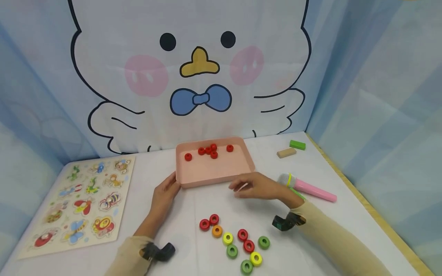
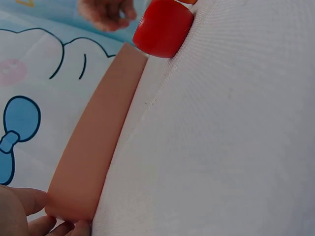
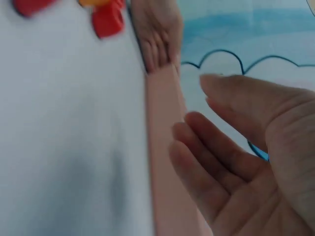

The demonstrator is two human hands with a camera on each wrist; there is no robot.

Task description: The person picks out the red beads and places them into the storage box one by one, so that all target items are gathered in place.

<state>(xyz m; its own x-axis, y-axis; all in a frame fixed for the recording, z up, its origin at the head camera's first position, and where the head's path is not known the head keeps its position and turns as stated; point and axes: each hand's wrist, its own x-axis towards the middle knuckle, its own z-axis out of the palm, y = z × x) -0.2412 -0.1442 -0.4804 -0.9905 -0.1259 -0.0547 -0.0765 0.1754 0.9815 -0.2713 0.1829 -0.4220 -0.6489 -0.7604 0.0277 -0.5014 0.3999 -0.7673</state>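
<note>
In the head view, the pink tray (image 1: pixel 221 168) is being held on the bench (image 1: pixel 186 245) by the left hand (image 1: pixel 167 189); by left wrist, its corner is being pinched between thumb and fingers (image 2: pixel 42 226); by right wrist, the right hand (image 3: pixel 268 182) is being held near it, thumb and fingers apart.

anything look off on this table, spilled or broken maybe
Nothing looks spilled or broken. The pink tray sits slightly askew, its near left corner held by the left hand, and coloured rings lie scattered near it, though neither seems really wrong. A green piece is partly hidden by the right arm, so its condition is unclear.
</note>
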